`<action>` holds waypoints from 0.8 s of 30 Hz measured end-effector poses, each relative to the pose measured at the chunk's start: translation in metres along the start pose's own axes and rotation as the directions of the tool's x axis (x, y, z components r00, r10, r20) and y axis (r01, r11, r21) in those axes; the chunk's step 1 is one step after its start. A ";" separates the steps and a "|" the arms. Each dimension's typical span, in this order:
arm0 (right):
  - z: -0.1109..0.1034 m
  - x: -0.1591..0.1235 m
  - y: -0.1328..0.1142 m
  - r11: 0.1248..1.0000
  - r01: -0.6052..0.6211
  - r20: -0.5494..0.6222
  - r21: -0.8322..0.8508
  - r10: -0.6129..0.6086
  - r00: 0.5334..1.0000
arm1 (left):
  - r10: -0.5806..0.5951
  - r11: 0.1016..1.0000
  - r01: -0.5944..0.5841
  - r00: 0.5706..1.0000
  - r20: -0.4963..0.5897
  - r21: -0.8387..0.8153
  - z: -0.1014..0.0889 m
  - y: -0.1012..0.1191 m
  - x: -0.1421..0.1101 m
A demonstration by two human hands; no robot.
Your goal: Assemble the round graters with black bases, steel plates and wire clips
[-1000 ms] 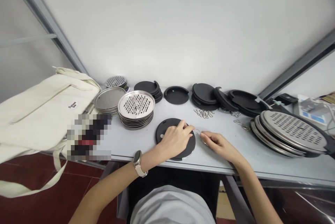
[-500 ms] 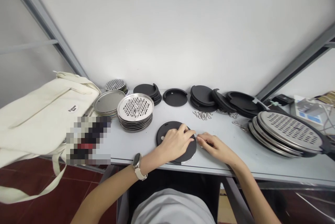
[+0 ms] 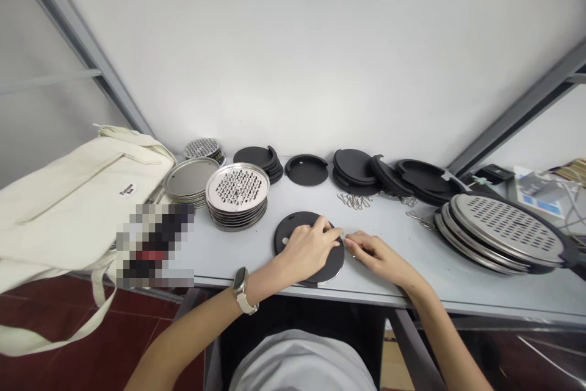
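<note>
A round black plastic disc [image 3: 295, 220] with a small hole lies near the table's front edge. My left hand [image 3: 311, 249] lies over it, fingers bent and holding it down, the fingertips at its right rim. Just beyond that rim, my right hand [image 3: 375, 257] is closed in a pinch on a thin metal wire clip [image 3: 343, 236], mostly hidden by the fingers. The clip meets the disc's edge; whether it is hooked in, I cannot tell. Similar bent wire clips [image 3: 354, 201] lie in a small heap behind my right hand.
Metal grater discs [image 3: 238, 188] and plain metal discs [image 3: 191, 177] are stacked at left, beside a cream bag [image 3: 86, 196]. Black discs [image 3: 306, 169] line the wall. Perforated metal discs with black frames [image 3: 513, 229] are piled at right, near cables and papers [image 3: 538, 193].
Almost nothing differs. Both hands stay at the disc's right rim, with only a very slight shift of the fingertips and the clip.
</note>
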State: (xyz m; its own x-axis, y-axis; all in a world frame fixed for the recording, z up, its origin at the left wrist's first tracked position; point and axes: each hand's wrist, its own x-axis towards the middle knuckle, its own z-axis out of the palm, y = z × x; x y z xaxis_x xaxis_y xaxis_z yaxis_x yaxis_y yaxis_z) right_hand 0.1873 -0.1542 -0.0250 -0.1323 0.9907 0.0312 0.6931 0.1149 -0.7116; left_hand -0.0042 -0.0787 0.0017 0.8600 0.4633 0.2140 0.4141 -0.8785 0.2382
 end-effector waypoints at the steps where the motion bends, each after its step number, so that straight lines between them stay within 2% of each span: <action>1: 0.000 0.000 0.001 1.000 -0.002 0.002 0.003 0.002 1.000 | 0.004 1.000 -0.004 1.000 -0.003 0.004 0.000 0.000 0.000; 11: -0.001 -0.001 0.004 0.998 -0.004 0.030 0.058 0.002 1.000 | 0.019 1.000 -0.019 1.000 -0.015 0.024 -0.001 0.001 0.000; 24: -0.001 -0.002 0.001 0.999 -0.012 0.003 0.047 0.012 1.000 | 0.004 1.000 -0.006 0.997 -0.074 -0.022 0.009 -0.002 0.001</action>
State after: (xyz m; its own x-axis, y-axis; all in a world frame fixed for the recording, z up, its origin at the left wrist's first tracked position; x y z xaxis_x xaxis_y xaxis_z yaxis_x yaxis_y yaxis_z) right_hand 0.1887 -0.1556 -0.0251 -0.1260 0.9918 0.0209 0.6603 0.0996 -0.7444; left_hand -0.0020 -0.0777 -0.0068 0.8370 0.4672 0.2849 0.4024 -0.8783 0.2580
